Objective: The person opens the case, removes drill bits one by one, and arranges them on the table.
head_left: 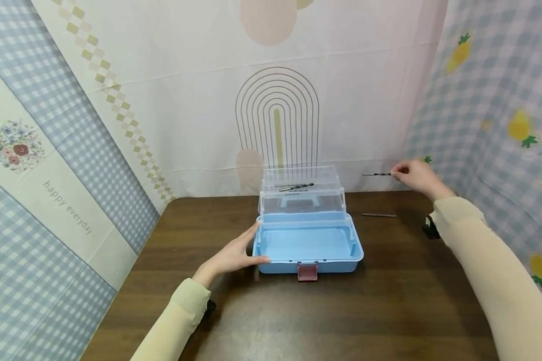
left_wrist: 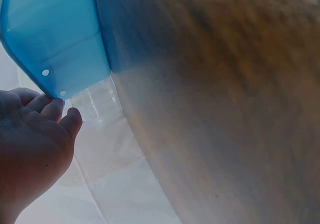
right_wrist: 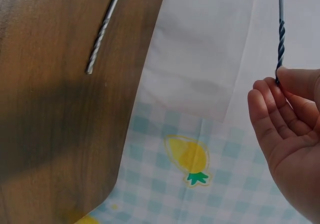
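Against the box [head_left: 304, 243] the left grip [head_left: 231, 254] was spread; right of it, a presumably light, stiff drill bit [right_wrist: 281, 39] was pinched tip-end by the right grip [head_left: 419, 177].

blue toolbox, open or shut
Open: the blue toolbox shows its inner floor, its clear trays stand raised, and the pink latch hangs at the front.

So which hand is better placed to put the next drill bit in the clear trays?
Probably the right hand: it pinches a drill bit to the right of the clear trays. The left hand holds no bit and touches the blue box, so it seems better suited to steadying that.
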Motion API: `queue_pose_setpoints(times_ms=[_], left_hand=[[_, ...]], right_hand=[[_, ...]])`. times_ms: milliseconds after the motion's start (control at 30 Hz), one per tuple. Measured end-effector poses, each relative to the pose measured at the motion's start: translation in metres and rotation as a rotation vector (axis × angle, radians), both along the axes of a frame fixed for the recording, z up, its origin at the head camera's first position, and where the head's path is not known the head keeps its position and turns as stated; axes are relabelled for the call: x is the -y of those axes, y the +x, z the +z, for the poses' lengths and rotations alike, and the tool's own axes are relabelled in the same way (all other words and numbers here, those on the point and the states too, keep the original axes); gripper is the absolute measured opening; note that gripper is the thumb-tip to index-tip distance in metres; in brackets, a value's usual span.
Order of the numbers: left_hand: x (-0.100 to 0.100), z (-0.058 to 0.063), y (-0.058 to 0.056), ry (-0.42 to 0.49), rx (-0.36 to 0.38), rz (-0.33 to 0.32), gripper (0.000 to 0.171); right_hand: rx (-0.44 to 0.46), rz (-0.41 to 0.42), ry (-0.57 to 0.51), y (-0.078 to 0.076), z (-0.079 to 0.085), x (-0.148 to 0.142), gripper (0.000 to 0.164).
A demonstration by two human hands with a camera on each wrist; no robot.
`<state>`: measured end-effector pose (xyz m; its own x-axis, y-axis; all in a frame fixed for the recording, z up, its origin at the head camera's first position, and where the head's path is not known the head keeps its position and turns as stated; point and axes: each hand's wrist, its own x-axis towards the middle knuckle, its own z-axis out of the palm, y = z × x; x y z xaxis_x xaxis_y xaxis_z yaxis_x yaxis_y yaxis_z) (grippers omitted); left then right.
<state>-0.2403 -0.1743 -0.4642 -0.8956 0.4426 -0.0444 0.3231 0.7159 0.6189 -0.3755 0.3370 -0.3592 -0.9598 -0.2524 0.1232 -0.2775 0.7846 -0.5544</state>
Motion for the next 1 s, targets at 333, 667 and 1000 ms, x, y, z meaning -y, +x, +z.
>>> queue_pose_setpoints(times_ms=[333,667,1000], left_hand=[[0.000,-0.001,0.002,0.014,-0.006,-0.006,0.112],[-0.001,0.003,0.000,0.015,-0.006,-0.018,0.111],[0.001,0.001,-0.001,0.006,-0.001,-0.010,0.112]], right_hand=[[-0.005,-0.008,0.025,0.000,-0.013,-0.001,0.034],[0.025,0.005,0.055,0.007,-0.029,-0.012,0.032],[0.076,0.037,0.056,0.013,-0.055,-0.019,0.037]])
